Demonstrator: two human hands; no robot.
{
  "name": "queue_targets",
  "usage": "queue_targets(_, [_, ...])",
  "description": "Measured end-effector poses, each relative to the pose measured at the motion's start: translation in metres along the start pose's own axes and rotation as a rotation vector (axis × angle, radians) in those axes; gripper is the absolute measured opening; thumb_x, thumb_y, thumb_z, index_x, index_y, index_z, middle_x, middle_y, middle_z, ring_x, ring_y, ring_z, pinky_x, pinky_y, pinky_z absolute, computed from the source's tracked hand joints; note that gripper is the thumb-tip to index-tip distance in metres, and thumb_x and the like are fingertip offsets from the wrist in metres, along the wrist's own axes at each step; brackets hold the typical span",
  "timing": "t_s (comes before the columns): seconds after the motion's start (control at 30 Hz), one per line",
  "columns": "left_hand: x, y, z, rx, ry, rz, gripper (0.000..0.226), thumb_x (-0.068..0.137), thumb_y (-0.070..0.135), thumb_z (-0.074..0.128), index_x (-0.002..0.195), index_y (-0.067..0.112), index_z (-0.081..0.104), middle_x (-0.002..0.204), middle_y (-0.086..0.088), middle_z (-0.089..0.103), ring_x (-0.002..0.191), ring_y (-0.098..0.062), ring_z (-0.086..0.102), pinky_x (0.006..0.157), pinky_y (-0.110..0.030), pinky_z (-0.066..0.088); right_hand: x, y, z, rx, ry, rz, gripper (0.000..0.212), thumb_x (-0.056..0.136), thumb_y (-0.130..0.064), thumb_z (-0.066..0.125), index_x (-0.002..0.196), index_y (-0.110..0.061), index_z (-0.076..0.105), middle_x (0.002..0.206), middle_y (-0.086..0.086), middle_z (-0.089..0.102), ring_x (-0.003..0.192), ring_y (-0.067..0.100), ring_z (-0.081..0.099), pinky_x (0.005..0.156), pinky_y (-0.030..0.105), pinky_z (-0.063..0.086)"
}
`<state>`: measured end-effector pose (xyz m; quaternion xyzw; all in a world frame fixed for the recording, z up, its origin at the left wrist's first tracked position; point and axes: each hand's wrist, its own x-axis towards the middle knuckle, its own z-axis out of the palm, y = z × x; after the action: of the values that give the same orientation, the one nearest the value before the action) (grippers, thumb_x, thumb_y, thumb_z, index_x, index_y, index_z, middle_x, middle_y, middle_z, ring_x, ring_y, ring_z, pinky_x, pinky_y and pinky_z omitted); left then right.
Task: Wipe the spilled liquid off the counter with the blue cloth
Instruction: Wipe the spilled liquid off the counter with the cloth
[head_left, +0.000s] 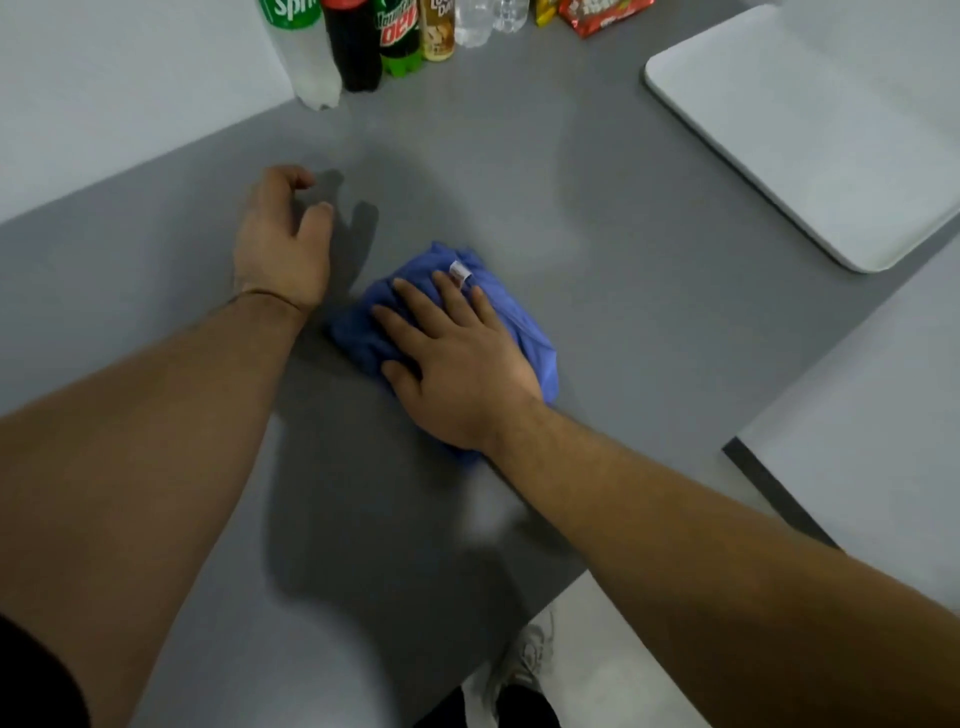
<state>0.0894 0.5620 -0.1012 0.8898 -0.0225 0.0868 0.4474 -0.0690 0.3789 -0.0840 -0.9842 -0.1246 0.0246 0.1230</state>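
Observation:
The blue cloth (524, 322) lies bunched on the grey counter (649, 322), with a small white tag showing at its far edge. My right hand (457, 364) presses flat on top of the cloth, fingers spread and pointing away from me. My left hand (283, 244) rests on the counter to the left of the cloth, fingers loosely curled, holding nothing. A faint pale smear (545, 244) shows on the counter just beyond the cloth; I cannot make out clear liquid.
Several drink bottles (363, 47) stand in a row at the far edge, with snack packets (597, 15) beside them. A white tray (810, 135) sits at the far right. The counter's near edge (493, 654) runs diagonally below my right arm, above a shoe on the floor.

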Motion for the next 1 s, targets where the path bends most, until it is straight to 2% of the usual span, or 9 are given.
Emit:
queue_targets(0.27, [-0.001,0.001,0.0,0.061,-0.017,0.024,0.036,0.088,0.046,0.055,0.122,0.036,0.055,0.12,-0.011,0.067,0.11,-0.033,0.063,0.097,-0.048,0.052,-0.085,0.012,-0.002,0.066,-0.004,0.123,0.058,0.104,-0.051,0.036,0.16,-0.035,0.032,0.171,-0.006,0.021,0.159,0.031,0.004,0.126,0.055,0.009])
queue_targets(0.4, [-0.003,0.0,-0.002,0.078,-0.026,0.056,0.039,0.088,0.044,0.055,0.125,0.03,0.055,0.121,-0.013,0.066,0.11,-0.035,0.062,0.096,-0.049,0.051,-0.111,0.038,-0.006,0.025,-0.01,0.193,0.058,0.105,-0.053,0.031,0.161,-0.036,0.027,0.172,-0.008,0.017,0.16,0.028,0.002,0.126,0.053,0.01])
queue_targets(0.47, [-0.004,0.003,-0.003,0.061,-0.034,0.085,0.034,0.087,0.042,0.055,0.12,0.036,0.057,0.121,-0.015,0.065,0.111,-0.035,0.062,0.097,-0.049,0.05,-0.122,0.059,-0.011,0.012,-0.005,0.248,0.058,0.106,-0.054,0.028,0.162,-0.038,0.023,0.172,-0.01,0.014,0.16,0.026,-0.002,0.128,0.052,0.008])
queue_targets(0.57, [-0.007,0.007,-0.007,0.078,-0.063,0.144,0.028,0.087,0.039,0.055,0.11,0.052,0.049,0.123,-0.02,0.063,0.114,-0.037,0.061,0.1,-0.05,0.048,-0.131,0.09,-0.017,-0.009,-0.003,0.333,0.058,0.107,-0.056,0.023,0.163,-0.04,0.018,0.172,-0.012,0.009,0.159,0.022,-0.01,0.129,0.049,0.002])
queue_targets(0.67, [-0.011,0.014,-0.01,0.123,-0.122,0.19,0.035,0.086,0.04,0.054,0.118,0.053,0.044,0.128,-0.018,0.06,0.118,-0.04,0.057,0.1,-0.052,0.046,-0.13,0.118,-0.024,-0.015,0.0,0.408,0.059,0.107,-0.058,0.02,0.163,-0.041,0.014,0.172,-0.012,0.007,0.158,0.02,-0.013,0.128,0.046,-0.004])
queue_targets(0.77, [-0.027,0.033,-0.001,0.167,-0.171,0.297,0.042,0.086,0.041,0.054,0.124,0.053,0.04,0.13,-0.017,0.058,0.121,-0.042,0.054,0.103,-0.051,0.044,-0.127,0.142,-0.031,-0.003,0.042,0.499,0.06,0.106,-0.059,0.02,0.163,-0.04,0.017,0.173,-0.01,0.01,0.159,0.022,-0.008,0.129,0.047,-0.003])
queue_targets(0.83, [-0.045,0.056,0.017,0.124,-0.219,0.36,0.043,0.086,0.039,0.056,0.126,0.046,0.045,0.132,-0.018,0.058,0.123,-0.041,0.054,0.109,-0.05,0.041,-0.123,0.16,-0.036,-0.015,0.07,0.563,0.063,0.104,-0.063,0.019,0.163,-0.039,0.02,0.172,-0.006,0.013,0.159,0.025,-0.004,0.128,0.047,-0.004])
queue_targets(0.93, [-0.069,0.09,0.054,0.154,-0.271,0.452,0.045,0.083,0.032,0.059,0.123,0.01,0.061,0.133,-0.02,0.061,0.124,-0.042,0.056,0.112,-0.053,0.042,-0.117,0.19,-0.042,-0.044,0.078,0.645,0.067,0.102,-0.067,0.017,0.163,-0.039,0.019,0.173,-0.003,0.011,0.159,0.03,-0.002,0.128,0.05,-0.002])
queue_targets(1.0, [-0.073,0.109,0.075,0.184,-0.273,0.49,0.047,0.081,0.03,0.062,0.12,0.003,0.062,0.133,-0.019,0.063,0.125,-0.042,0.057,0.11,-0.06,0.041,-0.114,0.21,-0.046,-0.053,0.094,0.697,0.07,0.101,-0.069,0.016,0.163,-0.038,0.016,0.173,-0.002,0.011,0.159,0.033,-0.002,0.128,0.051,-0.001])
